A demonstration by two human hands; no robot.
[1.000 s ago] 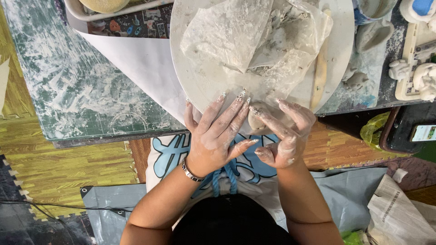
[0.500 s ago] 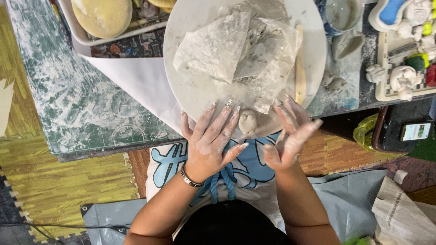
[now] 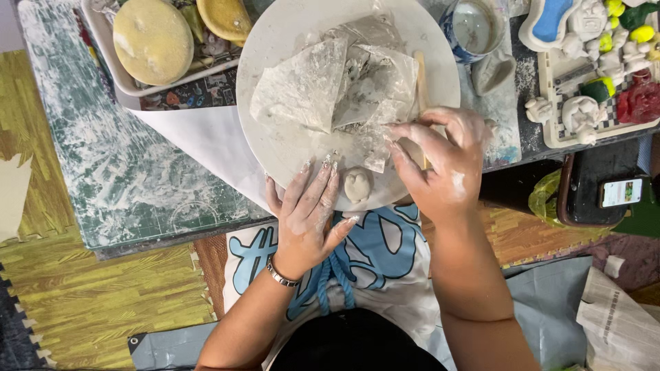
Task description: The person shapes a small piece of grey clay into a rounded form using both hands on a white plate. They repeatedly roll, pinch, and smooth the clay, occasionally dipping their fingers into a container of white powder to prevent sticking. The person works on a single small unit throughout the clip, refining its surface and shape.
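Observation:
A round white board [image 3: 275, 75] lies on the table edge, bearing a crumpled clear plastic sheet [image 3: 337, 82] dusted with clay. A small lump of grey clay [image 3: 357, 184] rests at the board's near rim. My left hand [image 3: 308, 213] lies flat with fingers spread, its fingertips on the rim just left of the lump, holding nothing. My right hand [image 3: 440, 161] hovers over the board's right side, fingers apart, tips touching the plastic's edge. A wooden stick [image 3: 421, 75] lies partly under that hand.
A green cutting mat [image 3: 117, 165] smeared white covers the left table. A tray with yellow sponges [image 3: 155, 41] sits far left. A glass cup [image 3: 476, 27] and a tray of small clay figures [image 3: 598, 69] stand at right. A phone [image 3: 622, 192] lies lower right.
The clay lump has left my hands and now rests on the board's rim. My right hand has moved up onto the board to the plastic; my left hand stays near the rim.

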